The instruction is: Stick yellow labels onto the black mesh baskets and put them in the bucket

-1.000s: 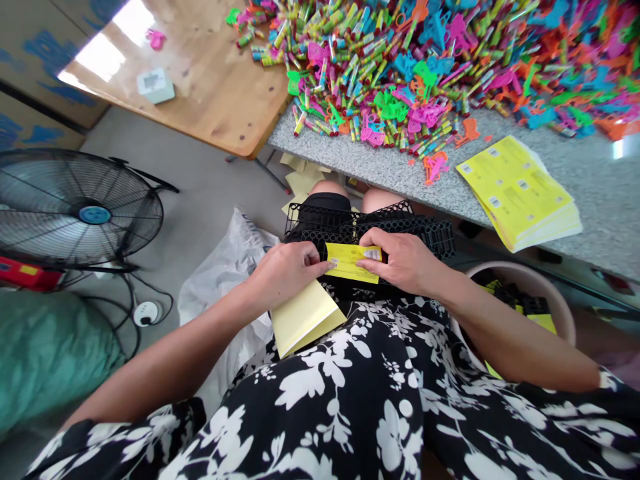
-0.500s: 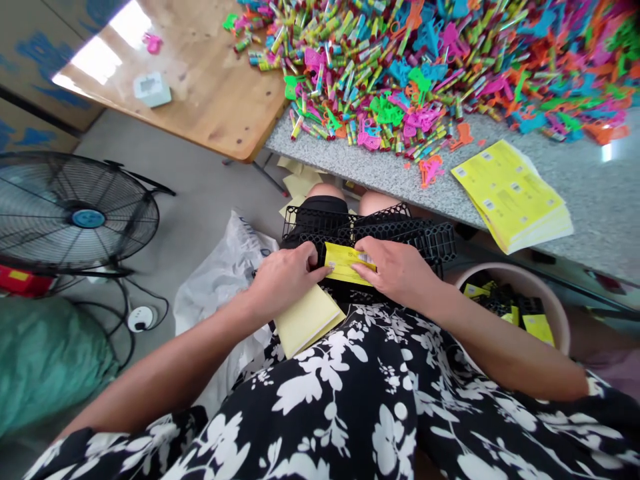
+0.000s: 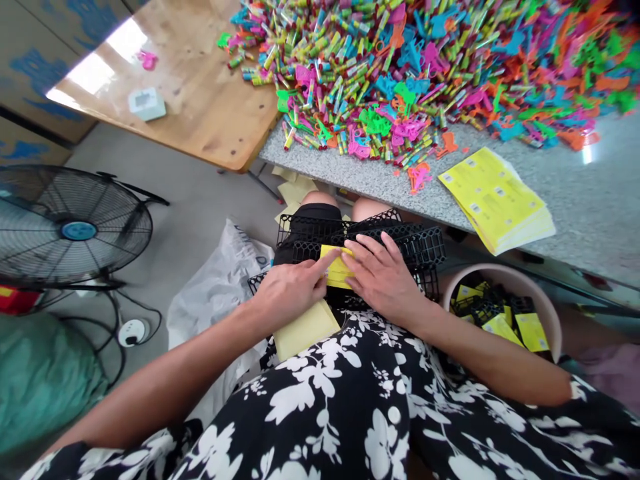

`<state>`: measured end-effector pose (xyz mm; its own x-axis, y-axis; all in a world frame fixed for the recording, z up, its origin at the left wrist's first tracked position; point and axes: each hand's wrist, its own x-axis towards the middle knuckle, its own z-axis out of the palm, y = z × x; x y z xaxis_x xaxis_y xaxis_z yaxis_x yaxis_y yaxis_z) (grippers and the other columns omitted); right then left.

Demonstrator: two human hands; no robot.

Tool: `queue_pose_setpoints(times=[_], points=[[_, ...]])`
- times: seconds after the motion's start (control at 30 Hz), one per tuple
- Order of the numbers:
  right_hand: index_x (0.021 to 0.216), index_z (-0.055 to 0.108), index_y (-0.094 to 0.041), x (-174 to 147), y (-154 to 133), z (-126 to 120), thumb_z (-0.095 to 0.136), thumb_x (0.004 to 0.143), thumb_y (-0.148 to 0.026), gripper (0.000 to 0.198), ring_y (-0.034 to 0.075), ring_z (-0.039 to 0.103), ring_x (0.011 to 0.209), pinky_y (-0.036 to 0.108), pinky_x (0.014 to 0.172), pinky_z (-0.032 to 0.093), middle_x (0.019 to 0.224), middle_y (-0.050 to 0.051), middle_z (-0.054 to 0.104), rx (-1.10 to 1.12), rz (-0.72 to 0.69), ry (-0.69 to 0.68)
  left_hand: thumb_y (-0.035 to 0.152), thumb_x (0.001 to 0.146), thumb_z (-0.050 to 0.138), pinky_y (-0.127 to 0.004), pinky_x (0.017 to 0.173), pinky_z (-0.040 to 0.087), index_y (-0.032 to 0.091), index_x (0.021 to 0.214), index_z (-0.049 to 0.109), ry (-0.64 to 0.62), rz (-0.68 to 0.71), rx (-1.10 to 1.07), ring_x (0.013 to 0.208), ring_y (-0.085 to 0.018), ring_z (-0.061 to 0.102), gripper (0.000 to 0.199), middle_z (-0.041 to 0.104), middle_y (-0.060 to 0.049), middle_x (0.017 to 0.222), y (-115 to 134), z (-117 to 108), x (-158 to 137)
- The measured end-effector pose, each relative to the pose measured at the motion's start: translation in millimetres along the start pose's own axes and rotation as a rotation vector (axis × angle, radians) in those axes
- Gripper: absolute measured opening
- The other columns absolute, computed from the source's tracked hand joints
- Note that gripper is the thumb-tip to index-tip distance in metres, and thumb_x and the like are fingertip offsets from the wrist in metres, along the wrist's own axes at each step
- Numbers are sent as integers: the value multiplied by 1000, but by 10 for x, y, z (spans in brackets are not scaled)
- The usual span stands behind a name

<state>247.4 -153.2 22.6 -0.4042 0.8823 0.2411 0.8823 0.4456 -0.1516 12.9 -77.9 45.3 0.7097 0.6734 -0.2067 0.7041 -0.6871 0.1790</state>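
A small yellow printed label (image 3: pixel 337 273) lies on black plastic lattice pieces (image 3: pixel 423 245) across my lap. With its index finger stretched out, my left hand (image 3: pixel 287 291) presses the label's left part; the other fingers are curled and partly hidden. My right hand (image 3: pixel 383 275) rests flat with fingers spread, over the label's right end and the lattice. Under my left wrist, a folded stack of pale yellow sheets (image 3: pixel 306 330) sits on my lap. Whether the label is stuck to the lattice I cannot tell.
Ahead, a speckled grey table (image 3: pixel 320 160) bears a heap of colourful plastic toys (image 3: pixel 380 87) and yellow label sheets (image 3: pixel 497 200). On the right stands a pink bucket (image 3: pixel 554 320) of labelled black pieces. A fan (image 3: pixel 77 230) and a white plastic bag (image 3: pixel 215 287) are at left.
My right hand has gone from pinching the label's right end to lying flat with fingers spread. My left index finger has stretched out onto the label. The view has shifted slightly.
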Motion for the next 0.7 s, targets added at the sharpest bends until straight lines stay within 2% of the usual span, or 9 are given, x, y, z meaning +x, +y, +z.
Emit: queue_pose_setpoints(times=[0.07, 0.2, 0.3, 0.4, 0.47, 0.57, 0.63, 0.7], points=[[159, 43, -13, -68, 13, 32, 48, 109, -48, 61, 38, 35, 155, 71, 129, 20, 167, 15, 45, -5, -1, -59, 39, 105, 45, -33, 58, 43, 25, 166, 40, -20, -15, 16, 71, -26, 74, 63, 80, -7, 93, 3, -18, 14], [166, 30, -10, -187, 40, 39, 49, 105, -62, 82, 42, 27, 159, 74, 128, 16, 172, 21, 34, -13, 94, -103, 46, 106, 41, -35, 60, 46, 19, 167, 38, -71, -57, 25, 74, -30, 76, 66, 80, -11, 93, 1, -87, 29], [166, 30, -8, -224, 56, 42, 51, 104, -62, 84, 42, 31, 157, 73, 129, 14, 168, 24, 40, 2, 125, -103, 52, 105, 44, -35, 62, 47, 15, 167, 36, -109, -116, 4, 75, -32, 76, 72, 80, -12, 89, -36, -142, 38], [162, 37, -10, -221, 63, 29, 53, 102, -63, 82, 41, 38, 152, 70, 130, 17, 158, 26, 49, 48, 118, -57, 61, 101, 49, -35, 66, 48, 19, 164, 41, -114, -220, -102, 76, -31, 75, 76, 78, -8, 84, -141, -254, 50], [160, 39, -14, -242, 86, -30, 56, 101, -63, 79, 39, 41, 150, 69, 130, 19, 154, 24, 51, 82, 128, 9, 66, 97, 55, -34, 69, 49, 25, 159, 48, -71, -305, -230, 76, -28, 73, 75, 75, -4, 81, -252, -396, 53], [161, 36, -21, -442, 215, -212, 66, 96, -61, 82, 39, 45, 147, 70, 129, 23, 152, 20, 51, 140, 224, 194, 70, 91, 63, -30, 66, 48, 29, 146, 62, 111, -398, -462, 72, -21, 67, 70, 71, 0, 80, -446, -674, 61], [161, 37, -23, -763, 372, -347, 73, 90, -60, 87, 40, 50, 143, 71, 125, 30, 151, 19, 53, 125, 361, 346, 72, 87, 66, -27, 57, 44, 26, 141, 66, 232, -421, -687, 61, -17, 59, 71, 66, 1, 74, -552, -828, 93], [159, 42, -22, -1246, 546, -429, 77, 85, -59, 90, 44, 56, 137, 72, 119, 39, 145, 19, 58, 33, 539, 456, 74, 84, 70, -25, 48, 39, 21, 135, 67, 312, -444, -946, 51, -13, 49, 74, 57, 3, 65, -609, -903, 170]])
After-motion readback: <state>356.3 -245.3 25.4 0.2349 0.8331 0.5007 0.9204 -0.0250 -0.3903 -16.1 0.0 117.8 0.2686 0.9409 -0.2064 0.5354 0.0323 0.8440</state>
